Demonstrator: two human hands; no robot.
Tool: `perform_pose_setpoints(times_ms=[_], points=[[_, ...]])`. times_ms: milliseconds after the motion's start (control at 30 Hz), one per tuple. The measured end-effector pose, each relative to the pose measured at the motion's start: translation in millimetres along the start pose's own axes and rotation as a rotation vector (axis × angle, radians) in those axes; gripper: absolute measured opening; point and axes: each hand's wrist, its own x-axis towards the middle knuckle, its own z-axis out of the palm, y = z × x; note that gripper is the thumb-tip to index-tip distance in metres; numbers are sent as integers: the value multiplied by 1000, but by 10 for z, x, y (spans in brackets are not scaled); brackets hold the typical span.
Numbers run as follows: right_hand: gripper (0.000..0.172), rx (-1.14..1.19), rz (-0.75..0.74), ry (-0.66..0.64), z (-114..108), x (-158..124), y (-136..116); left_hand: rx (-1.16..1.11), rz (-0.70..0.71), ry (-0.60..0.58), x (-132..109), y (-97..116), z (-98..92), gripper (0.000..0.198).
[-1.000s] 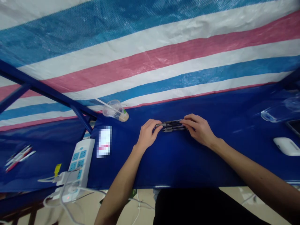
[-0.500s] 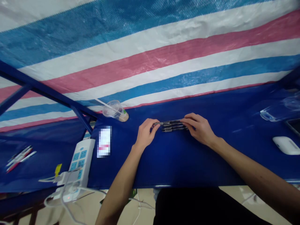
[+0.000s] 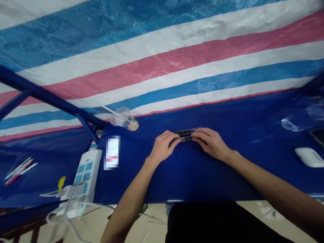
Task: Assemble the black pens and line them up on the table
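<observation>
On the blue worktop (image 3: 202,179), your left hand (image 3: 164,147) and right hand (image 3: 209,143) pinched dark pens (image 3: 186,134) from either end. The pens lay side by side between your hands, right of a power strip (image 3: 86,177) and a plastic cup (image 3: 124,118).

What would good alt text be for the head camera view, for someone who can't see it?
The left hand and right hand hold a row of dark pens between them on a blue table. A striped tarp fills the background, with a plastic cup and white power strip to the left.
</observation>
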Motion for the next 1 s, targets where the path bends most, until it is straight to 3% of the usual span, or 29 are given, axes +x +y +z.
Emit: perform_pose_setpoints(times_ms=[433,1000], points=[[15,24,-21,-50,8,17,-51,15,34,-55,28,112,38,17],[14,71,-10,-49,7,24,-78,-13,80,16,7,110,126,15]])
